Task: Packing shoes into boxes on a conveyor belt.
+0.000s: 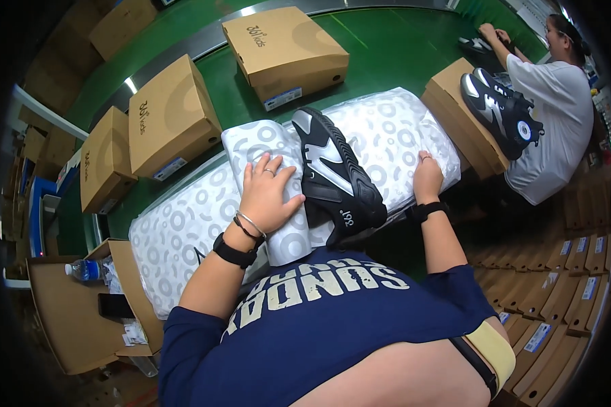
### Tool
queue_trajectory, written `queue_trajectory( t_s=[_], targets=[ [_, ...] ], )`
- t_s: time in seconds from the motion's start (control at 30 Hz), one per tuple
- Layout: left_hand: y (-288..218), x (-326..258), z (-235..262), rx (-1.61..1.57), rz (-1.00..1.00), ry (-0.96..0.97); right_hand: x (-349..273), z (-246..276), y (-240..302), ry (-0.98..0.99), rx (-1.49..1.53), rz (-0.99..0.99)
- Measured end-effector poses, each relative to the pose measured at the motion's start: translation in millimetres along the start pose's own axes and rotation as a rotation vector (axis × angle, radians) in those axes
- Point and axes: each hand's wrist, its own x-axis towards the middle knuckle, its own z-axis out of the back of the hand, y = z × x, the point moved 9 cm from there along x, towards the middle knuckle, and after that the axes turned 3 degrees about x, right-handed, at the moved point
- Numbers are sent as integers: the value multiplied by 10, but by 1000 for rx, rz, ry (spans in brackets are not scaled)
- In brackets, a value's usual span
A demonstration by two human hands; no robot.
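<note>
My left hand point(268, 197) lies with fingers spread on a bundle point(265, 142) rolled in white paper printed with grey rings; what is inside is hidden. Beside it, a black sneaker point(336, 173) with white and silver panels rests on its side on a stack of the same wrapping paper point(387, 122). At the right side of that stack, my right hand point(428, 178) is closed, its fingers curled and pinching the top of the wrapping paper. More printed paper point(176, 224) in clear plastic spreads to the left of the bundle.
Brown shoeboxes point(288, 51) stand on the green table. Another black sneaker point(499, 112) sits on an upright box at right, near a person point(557, 115) handling a shoe. An opened carton point(68, 325) at left holds a bottle and a dark phone-like object. Boxes point(550, 305) fill the lower right.
</note>
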Motion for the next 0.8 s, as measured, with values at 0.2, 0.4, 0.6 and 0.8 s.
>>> queue_trajectory(
  t_s=[0.2, 0.4, 0.6, 0.8],
  targets=[
    [19, 38, 16, 8, -28, 11, 82, 345, 451, -115, -25, 255],
    [18, 190, 313, -1311, 316, 69, -1302, 1500, 2188, -188, 311, 1429],
    [134, 399, 517, -1825, 251, -61, -230, 1972, 1894, -501, 802, 923],
    [668, 394, 264, -1413, 458, -256, 977, 412, 2278, 54, 532, 728]
  ],
)
